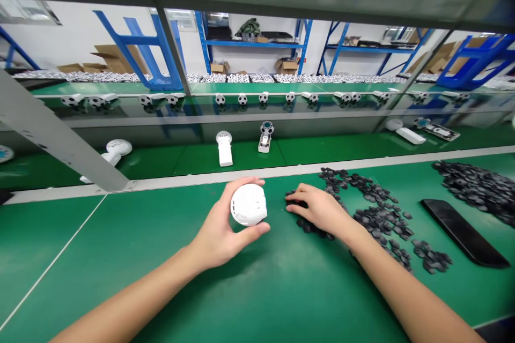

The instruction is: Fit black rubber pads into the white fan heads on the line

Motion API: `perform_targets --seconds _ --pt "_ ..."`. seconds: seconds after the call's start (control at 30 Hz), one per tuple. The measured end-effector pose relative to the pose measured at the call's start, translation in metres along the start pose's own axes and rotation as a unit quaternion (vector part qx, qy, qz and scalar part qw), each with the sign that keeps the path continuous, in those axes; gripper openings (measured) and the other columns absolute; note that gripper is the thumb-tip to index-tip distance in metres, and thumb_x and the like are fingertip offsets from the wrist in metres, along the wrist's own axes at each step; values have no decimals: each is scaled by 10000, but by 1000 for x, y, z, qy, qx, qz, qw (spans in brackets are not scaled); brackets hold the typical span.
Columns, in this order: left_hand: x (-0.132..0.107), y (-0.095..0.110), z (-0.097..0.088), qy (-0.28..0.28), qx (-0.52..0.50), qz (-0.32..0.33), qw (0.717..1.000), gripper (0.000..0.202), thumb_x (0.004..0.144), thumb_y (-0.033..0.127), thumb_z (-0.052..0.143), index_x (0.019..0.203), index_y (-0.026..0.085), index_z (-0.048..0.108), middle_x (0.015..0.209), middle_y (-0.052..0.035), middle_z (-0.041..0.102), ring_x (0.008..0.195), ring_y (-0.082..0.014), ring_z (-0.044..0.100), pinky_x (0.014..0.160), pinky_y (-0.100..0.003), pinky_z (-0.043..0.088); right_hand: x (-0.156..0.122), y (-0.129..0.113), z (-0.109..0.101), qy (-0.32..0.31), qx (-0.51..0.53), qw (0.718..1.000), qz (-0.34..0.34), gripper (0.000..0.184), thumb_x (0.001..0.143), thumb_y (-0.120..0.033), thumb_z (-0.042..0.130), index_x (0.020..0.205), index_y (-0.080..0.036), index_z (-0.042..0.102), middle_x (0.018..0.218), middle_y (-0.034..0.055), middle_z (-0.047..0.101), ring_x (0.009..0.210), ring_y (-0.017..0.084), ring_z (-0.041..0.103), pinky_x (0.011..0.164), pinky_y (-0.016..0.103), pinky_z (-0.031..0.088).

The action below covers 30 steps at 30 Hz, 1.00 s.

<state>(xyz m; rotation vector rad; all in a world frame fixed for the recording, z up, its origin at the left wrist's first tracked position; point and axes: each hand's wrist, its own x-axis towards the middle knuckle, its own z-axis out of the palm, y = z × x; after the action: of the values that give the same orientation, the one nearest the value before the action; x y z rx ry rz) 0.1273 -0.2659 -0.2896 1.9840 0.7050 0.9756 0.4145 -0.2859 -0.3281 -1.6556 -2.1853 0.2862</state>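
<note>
My left hand [225,228] grips a round white plastic housing [248,204] between thumb and fingers, raised over the green work surface [257,289]. Slots and small marks show on the housing's near face; its far side is hidden. To the right, my right hand [322,209] reaches down into loose small black pieces [378,220]. Its thumb and index finger are close together at the edge of this pile, and whatever lies between the tips is too small to make out.
A black tray [464,233] lies at right, near another heap of black pieces [478,190]. Beyond the pale rail, white handled units [225,149] rest on a lower green belt. Football-patterned units [263,97] line a ledge behind. A slanted metal post [60,134] stands at left.
</note>
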Motion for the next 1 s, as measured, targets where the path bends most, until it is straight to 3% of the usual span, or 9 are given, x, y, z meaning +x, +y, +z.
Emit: perform_targets --seconds 0.07,0.17,0.3,0.43,0.53,0.63,0.7,0.83,1.0 --pt "-1 -7 4 -5 59 53 997 697 892 315 793 1481 298 420 1541 -130 492 1512 -332 373 1232 -520 319 3 3 5 0 11 1000 1 203 1007 -353 661 1125 -250 789 1057 53 730 992 223 698 871 337 542" --pt "-5 -22 9 29 150 83 985 713 814 352 851 1422 288 484 1386 -136 544 1368 -346 492 1129 -523 430 6 7 9 -2 29 999 15 149 986 -335 694 1063 -227 762 995 49 727 982 227 670 884 358 527" --pt "-17 -30 10 88 150 7 985 731 788 370 857 1393 269 460 1227 -93 616 1049 -260 658 898 -381 551 7 1 4 11 60 998 26 120 959 -318 720 943 -203 690 938 45 707 926 217 633 819 343 512" --pt "-23 -26 14 129 75 -90 985 678 796 371 845 1355 249 481 1281 -85 633 1048 -243 684 864 -318 561 -1 -22 -6 -18 181 982 44 121 1038 -316 570 1002 -220 634 716 -32 651 647 156 592 607 279 457" --pt "-23 -27 22 146 1 -100 984 633 847 342 798 1384 256 474 1330 -79 602 1123 -233 665 913 -306 554 -10 -42 -11 -34 273 960 53 154 1008 -371 629 989 -227 681 757 -18 724 679 155 666 638 267 513" --pt "-22 -32 29 116 -36 -117 986 634 882 275 747 1435 272 437 1375 -81 574 1161 -229 645 897 -289 548 -18 -58 -13 -66 360 929 57 215 920 -413 760 1055 -246 742 999 11 815 914 192 767 822 265 586" --pt "-21 -35 31 71 -22 -132 988 634 885 225 717 1447 284 427 1321 -68 603 1094 -215 651 844 -280 539 -22 -65 -12 -78 376 922 47 223 937 -402 746 1113 -265 756 1043 5 824 957 195 778 859 263 591" --pt "-21 -31 32 1 46 -132 990 659 865 171 678 1450 300 401 1115 -16 650 883 -174 634 774 -285 505 -25 -72 -4 -74 353 931 57 186 980 -394 686 909 -244 770 791 -16 802 707 162 752 684 246 576" --pt "-23 -24 32 -47 80 -101 991 799 796 291 758 1477 310 339 1120 -17 649 899 -204 638 804 -333 509 -26 -78 2 -42 315 946 64 193 921 -383 752 803 -229 746 733 -28 775 629 137 715 595 215 546"
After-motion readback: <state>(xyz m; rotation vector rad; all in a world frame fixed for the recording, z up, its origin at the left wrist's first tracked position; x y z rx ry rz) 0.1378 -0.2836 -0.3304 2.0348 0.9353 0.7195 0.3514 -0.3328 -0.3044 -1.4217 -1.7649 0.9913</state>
